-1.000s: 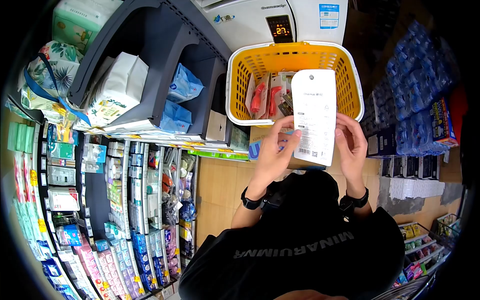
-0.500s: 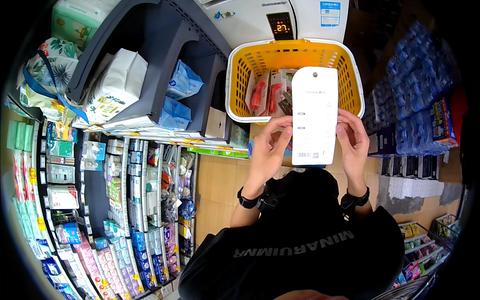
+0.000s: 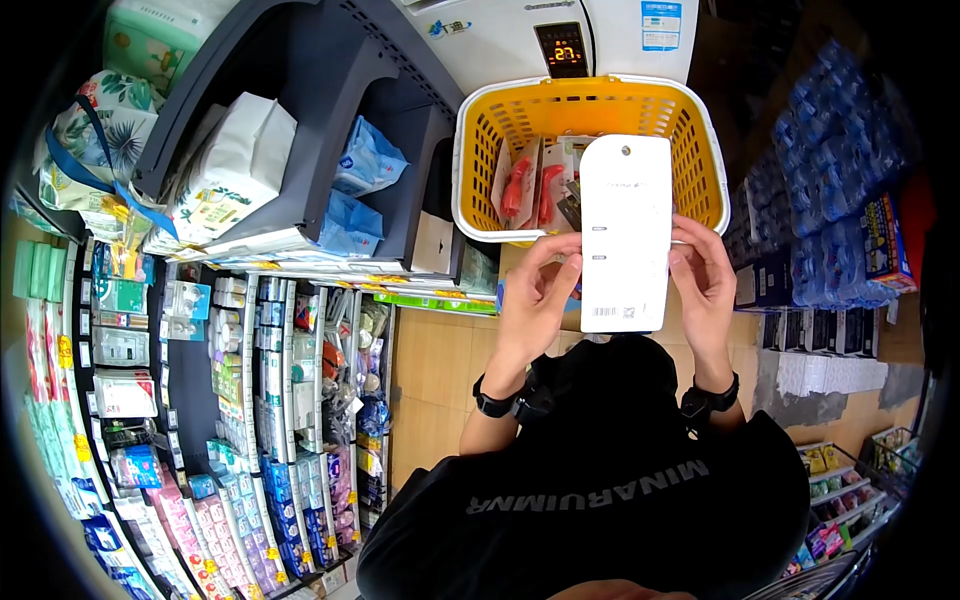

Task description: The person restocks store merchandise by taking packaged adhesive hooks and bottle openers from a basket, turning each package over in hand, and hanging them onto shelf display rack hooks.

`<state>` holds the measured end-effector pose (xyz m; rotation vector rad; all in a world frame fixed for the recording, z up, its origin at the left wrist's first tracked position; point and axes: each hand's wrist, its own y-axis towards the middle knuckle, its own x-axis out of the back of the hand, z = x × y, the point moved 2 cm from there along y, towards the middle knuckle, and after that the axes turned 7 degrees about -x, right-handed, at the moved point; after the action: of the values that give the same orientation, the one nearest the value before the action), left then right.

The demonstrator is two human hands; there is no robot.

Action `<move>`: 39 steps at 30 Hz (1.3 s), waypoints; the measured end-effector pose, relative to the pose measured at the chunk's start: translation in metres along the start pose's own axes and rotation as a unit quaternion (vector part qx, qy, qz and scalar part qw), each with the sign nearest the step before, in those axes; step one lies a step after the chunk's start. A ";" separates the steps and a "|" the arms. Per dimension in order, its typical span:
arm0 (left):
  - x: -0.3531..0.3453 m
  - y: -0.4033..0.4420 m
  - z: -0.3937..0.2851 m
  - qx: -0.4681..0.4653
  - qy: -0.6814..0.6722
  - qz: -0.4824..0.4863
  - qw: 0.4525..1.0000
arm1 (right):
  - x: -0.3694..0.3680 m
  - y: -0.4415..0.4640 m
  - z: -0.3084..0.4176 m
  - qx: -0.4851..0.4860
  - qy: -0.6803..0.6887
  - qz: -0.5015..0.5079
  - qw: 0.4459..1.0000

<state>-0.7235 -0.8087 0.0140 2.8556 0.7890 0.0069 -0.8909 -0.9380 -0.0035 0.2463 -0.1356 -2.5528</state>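
Closest to my view is the black shirt (image 3: 590, 480), with dark bands (image 3: 708, 400) on both wrists. Just beyond, I have the left hand (image 3: 532, 305) pinching one long edge of a white card package (image 3: 627, 235), thumb at the edge and fingers curled behind; the right hand (image 3: 705, 290) pinches the opposite edge the same way. The package hangs between them, printed side towards me, overlapping the near side of the basket in my view. I judge it light, flat and fairly stiff, with a smooth face that could slip under a loose pinch. I'd take it by the long edges — about where the fingers sit — since squeezing hard might crease it. What its far side carries, I can't tell. Beyond stands the yellow basket (image 3: 545, 105) holding red items in packs (image 3: 515, 190), then a white appliance (image 3: 490, 50) with a lit display (image 3: 562, 52).
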 end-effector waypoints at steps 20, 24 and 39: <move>-0.010 -0.008 0.033 0.028 -0.053 0.136 0.989 | -0.030 -0.008 -0.001 -0.077 -0.009 0.141 0.987; -0.013 -0.009 0.040 0.059 -0.089 0.117 0.987 | -0.028 -0.006 -0.005 -0.050 -0.073 0.182 0.979; 0.037 -0.032 0.011 0.001 0.045 -0.090 0.995 | -0.054 -0.011 0.004 -0.039 -0.036 0.132 0.990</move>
<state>-0.7074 -0.7649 -0.0043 2.7924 1.0620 0.1106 -0.8531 -0.8996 0.0063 0.0975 -0.0889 -2.2977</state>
